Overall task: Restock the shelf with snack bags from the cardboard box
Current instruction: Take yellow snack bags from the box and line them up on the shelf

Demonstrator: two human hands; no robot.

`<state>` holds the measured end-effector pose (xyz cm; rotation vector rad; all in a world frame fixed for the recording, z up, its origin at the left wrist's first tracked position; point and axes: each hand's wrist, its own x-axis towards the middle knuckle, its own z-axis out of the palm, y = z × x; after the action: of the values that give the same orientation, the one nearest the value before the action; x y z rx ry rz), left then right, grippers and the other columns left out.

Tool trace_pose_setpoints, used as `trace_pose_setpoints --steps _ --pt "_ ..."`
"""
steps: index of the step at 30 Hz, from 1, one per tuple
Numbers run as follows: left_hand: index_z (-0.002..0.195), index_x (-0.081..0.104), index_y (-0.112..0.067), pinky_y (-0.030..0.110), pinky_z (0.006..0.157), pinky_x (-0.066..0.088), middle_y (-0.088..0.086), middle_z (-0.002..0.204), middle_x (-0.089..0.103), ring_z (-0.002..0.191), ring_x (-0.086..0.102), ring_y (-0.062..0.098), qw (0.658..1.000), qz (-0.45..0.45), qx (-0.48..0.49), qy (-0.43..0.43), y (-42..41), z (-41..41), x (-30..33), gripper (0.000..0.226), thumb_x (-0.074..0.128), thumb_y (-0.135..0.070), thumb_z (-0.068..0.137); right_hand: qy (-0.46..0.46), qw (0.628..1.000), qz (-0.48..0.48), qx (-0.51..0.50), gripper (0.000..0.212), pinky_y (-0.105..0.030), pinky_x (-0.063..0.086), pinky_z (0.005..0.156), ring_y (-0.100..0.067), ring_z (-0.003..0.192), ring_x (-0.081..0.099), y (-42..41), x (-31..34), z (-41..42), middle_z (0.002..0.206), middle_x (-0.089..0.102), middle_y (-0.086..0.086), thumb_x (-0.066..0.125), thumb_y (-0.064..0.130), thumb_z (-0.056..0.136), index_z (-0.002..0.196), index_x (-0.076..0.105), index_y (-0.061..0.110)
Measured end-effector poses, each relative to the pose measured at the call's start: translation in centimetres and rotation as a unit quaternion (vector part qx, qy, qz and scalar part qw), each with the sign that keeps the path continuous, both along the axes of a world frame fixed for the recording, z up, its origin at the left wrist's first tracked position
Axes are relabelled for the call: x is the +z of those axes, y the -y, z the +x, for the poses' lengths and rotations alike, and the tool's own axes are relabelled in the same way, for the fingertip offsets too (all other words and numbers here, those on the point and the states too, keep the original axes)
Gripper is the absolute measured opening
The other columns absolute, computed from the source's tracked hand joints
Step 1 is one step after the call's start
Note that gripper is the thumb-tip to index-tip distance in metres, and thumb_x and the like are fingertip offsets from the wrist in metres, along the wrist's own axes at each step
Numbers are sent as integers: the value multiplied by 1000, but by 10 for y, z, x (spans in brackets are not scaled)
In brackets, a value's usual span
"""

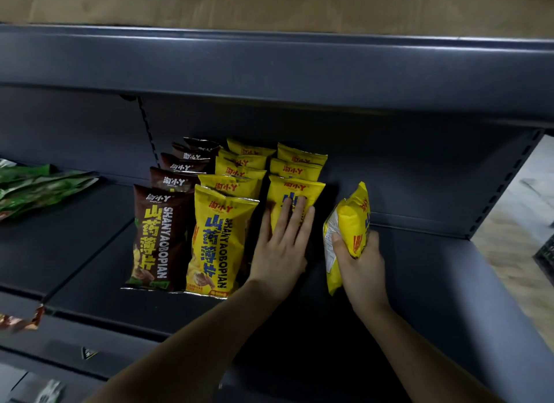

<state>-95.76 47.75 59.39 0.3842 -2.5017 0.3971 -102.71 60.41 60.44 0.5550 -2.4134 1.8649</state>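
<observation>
Yellow and brown on dark grey

The shelf (419,282) was dark grey; the brown bags (156,237) bore yellow and white lettering, the yellow bags (218,240) blue and red, and the bags at far left (36,186) were green.

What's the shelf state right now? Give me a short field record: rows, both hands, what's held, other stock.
brown row: brown snack bags standing upright, leftmost row on the shelf
yellow rows: two rows of yellow bags, right of the brown
left hand: flat, fingers straight, pressing the front bag of the right yellow row
right hand: grips a yellow bag, edge-on, right of the rows
other stock: green packets lying far left
cardboard box: not in view
</observation>
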Motion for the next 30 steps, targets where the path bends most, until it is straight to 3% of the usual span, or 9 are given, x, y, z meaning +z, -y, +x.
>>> trace_pose_setpoints --steps 6,11,16,18,20,22,24,27,30 --pt "148 18 -12 47 107 33 11 156 18 143 19 30 1000 -5 -9 -22 17 0 -2 82 53 -27 75 1 1000 4 2 27 -19 39 59 -14 80 60 -1 -1 0 88 62 -3 62 36 87 99 49 15" --pt "149 23 -20 49 98 41 9 156 19 143 21 29 1000 29 4 5 8 1 9 70 42 -47 87 8 1000 12 13 26 -17 40 60 -10 82 60 -1 1 2 90 62 2 63 36 87 99 49 18" --pt "132 50 -12 46 96 47 8 136 53 130 47 27 991 98 -76 -47 -14 25 27 55 33 -44 91 -5 999 16 -46 37 -37 50 71 -26 87 62 -1 7 8 93 63 -6 65 41 82 99 47 15" --pt "131 50 -11 39 92 51 7 126 59 118 57 24 965 228 -112 -70 -28 40 32 63 29 -55 92 -24 998 19 -62 37 -41 52 74 -31 89 63 -4 14 21 96 65 -9 67 38 80 99 43 17" --pt "135 41 -14 31 100 43 3 129 57 119 54 17 899 406 -154 -57 -39 49 35 75 24 -68 86 -45 997 47 -29 35 -42 51 73 -33 90 63 -7 18 38 100 66 -12 66 36 81 98 38 23" --pt "124 45 -19 26 98 43 -1 119 60 113 55 7 818 527 -211 -88 -47 51 36 60 41 -64 85 -59 995 77 39 37 -43 52 74 -31 93 63 -8 16 56 104 64 -9 58 44 79 101 34 29" --pt "110 46 -28 16 93 43 -4 109 62 104 57 -1 759 595 -213 -157 -47 51 40 28 56 -41 88 -58 988 75 122 49 -40 52 82 -19 102 61 -9 11 69 113 60 -1 63 43 75 113 35 30" --pt "122 48 -22 22 95 45 -2 115 61 108 58 8 740 619 -186 -188 -33 51 45 29 54 -26 93 -27 973 51 225 68 -19 50 85 -1 107 59 -11 5 78 120 57 14 73 24 80 132 31 29" --pt "122 51 -13 17 84 48 -3 105 64 103 61 13 733 636 -160 -180 -15 50 51 30 51 -25 94 33 972 25 230 70 -15 50 78 4 96 64 -6 5 76 109 66 15 75 19 79 133 32 29"
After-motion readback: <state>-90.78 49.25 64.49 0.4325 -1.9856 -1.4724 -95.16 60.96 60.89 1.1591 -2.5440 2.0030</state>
